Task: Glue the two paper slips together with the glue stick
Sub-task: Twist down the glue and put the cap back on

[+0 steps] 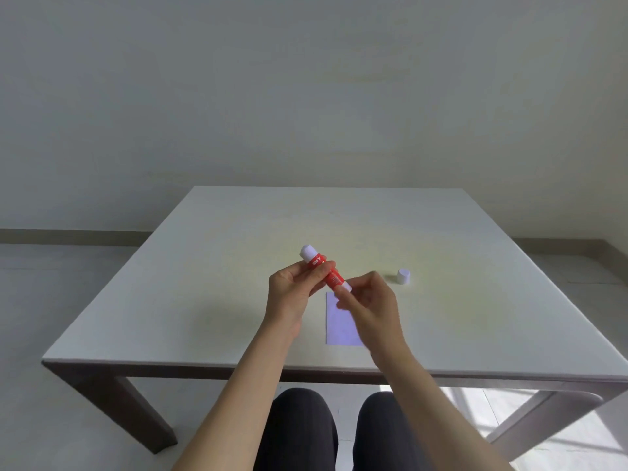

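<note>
I see left hand (294, 283) fingers gripping red glue stick (325, 269) mid-barrel above white surface (190, 300), right hand (368, 297) fingers pinching its base, blurred, white paper slip (339, 326) partly hidden underneath, second slip indistinguishable, small white cap (403, 276) apart at right

The only lettering in view stands on the red glue stick (325, 269): white capitals near its upper end that seem to read "DIY", seen tilted and partly covered by a thumb. Further down the red barrel is a block of small white print, too blurred to read. No other text, number or sign can be read anywhere.
</note>
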Motion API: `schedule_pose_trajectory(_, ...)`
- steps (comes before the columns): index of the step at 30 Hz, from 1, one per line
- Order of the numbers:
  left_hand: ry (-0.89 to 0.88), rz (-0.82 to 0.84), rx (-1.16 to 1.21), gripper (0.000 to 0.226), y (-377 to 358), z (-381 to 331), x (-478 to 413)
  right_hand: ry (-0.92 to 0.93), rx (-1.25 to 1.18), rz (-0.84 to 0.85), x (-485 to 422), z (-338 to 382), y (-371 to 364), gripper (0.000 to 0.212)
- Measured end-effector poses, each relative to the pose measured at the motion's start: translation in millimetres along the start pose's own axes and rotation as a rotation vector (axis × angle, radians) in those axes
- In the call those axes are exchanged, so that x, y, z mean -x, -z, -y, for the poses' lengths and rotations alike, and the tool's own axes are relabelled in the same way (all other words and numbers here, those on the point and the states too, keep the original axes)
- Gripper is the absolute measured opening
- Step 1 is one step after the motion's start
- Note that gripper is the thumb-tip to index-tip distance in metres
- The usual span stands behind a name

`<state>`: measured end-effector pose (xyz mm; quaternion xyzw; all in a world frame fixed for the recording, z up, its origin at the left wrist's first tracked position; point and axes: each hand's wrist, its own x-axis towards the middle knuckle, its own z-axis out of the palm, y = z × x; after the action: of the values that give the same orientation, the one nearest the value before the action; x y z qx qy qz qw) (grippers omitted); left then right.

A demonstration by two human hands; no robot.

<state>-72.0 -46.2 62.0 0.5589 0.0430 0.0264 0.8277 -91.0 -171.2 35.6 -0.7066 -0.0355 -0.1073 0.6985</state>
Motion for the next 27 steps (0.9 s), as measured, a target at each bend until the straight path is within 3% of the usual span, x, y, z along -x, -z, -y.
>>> schedule_pose_trajectory(2,0.007,-0.040,-0.009,0.007,-2.6,2.9,-1.4,0.471,0.529,-0.173,2.9,-12.0,-6.3,0.023)
schedule_pose_trajectory(4,-0.010,-0.108,-0.064,0.009,-4.7,7.0,-3.2,0.848,0.829,-0.208,-0.8,-18.7,-3.5,0.031)
schedule_pose_trajectory(7,-0.037,-0.265,-0.134,0.020,-4.9,14.4,-6.0,0.983,0.973,-0.144,-7.3,-21.5,-0.9,0.036)
schedule_pose_trajectory(10,-0.091,-0.359,-0.209,0.028,-1.9,19.2,-9.8,0.889,0.977,0.029,-15.0,-27.4,1.9,0.032)
schedule_pose_trajectory(12,-0.160,-0.370,-0.305,0.024,3.4,17.6,-12.7,0.660,0.901,0.114,-28.1,-30.4,11.5,0.050)
schedule_pose_trajectory(14,-0.250,-0.363,-0.433,0.020,10.6,12.2,-14.5,0.444,0.939,0.033,-50.1,-35.8,31.7,0.066)
schedule_pose_trajectory(16,-0.322,-0.358,-0.568,0.019,17.7,6.3,-14.6,0.263,1.198,-0.057,-72.4,-44.9,56.2,0.062)
schedule_pose_trajectory(18,-0.367,-0.363,-0.656,0.022,22.5,3.4,-14.5,0.104,1.432,-0.001,-83.1,-56.7,74.9,0.056)
schedule_pose_trajectory(21,-0.413,-0.359,-0.725,0.025,22.8,4.0,-14.9,0.036,1.448,0.045,-86.3,-69.9,87.7,0.041)
schedule_pose_trajectory(24,-0.437,-0.335,-0.782,0.025,19.1,8.9,-13.7,0.058,1.159,-0.001,-85.7,-60.0,83.3,0.031)
schedule_pose_trajectory(27,-0.488,-0.305,-0.829,0.025,13.9,13.8,-12.4,0.041,0.482,-0.045,-72.6,-22.6,61.0,0.026)
